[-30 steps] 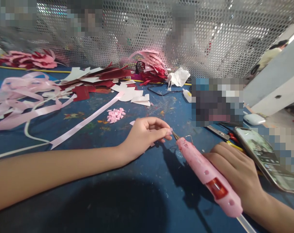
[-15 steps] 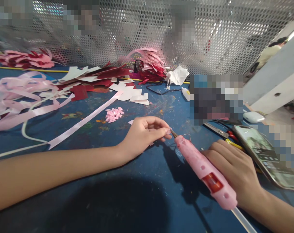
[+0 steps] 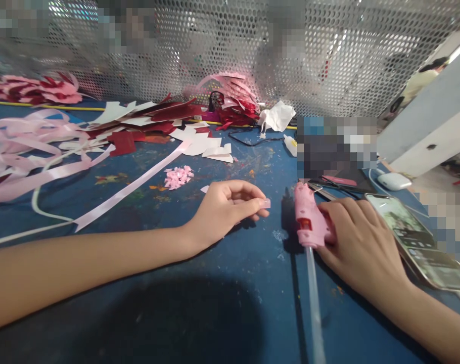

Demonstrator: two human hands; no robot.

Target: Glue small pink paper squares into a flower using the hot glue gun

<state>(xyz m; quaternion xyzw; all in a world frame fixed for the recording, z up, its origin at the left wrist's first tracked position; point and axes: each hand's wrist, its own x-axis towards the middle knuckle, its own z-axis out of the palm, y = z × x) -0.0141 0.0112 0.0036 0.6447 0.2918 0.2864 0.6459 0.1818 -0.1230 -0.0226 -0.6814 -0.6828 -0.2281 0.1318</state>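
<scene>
My left hand [image 3: 230, 205] pinches a small piece of pale pink ribbon [image 3: 267, 203] between thumb and forefinger, low over the blue table. On the right, my right hand [image 3: 361, 235] is closed round the handle of a pink hot glue gun [image 3: 311, 215], its nose pointing away from me. A clear glue stick [image 3: 314, 298] runs out of its back end. Beyond my left hand lies a small heap of pink ribbon pieces [image 3: 179, 177]. A long pink ribbon strip [image 3: 131, 187] stretches across the table to its left.
Loose pink ribbon [image 3: 36, 141] is piled at the left. Red and white scraps [image 3: 150, 119] lie along a perforated metal screen [image 3: 199, 45]. A phone [image 3: 423, 242] rests by my right hand, with a white case [image 3: 394, 181] behind it. A cord [image 3: 253, 145] crosses the back.
The glue gun's nozzle has left the ribbon piece at my left fingertips. My right hand has swung the gun right and turned it to point away. My left hand stays in place.
</scene>
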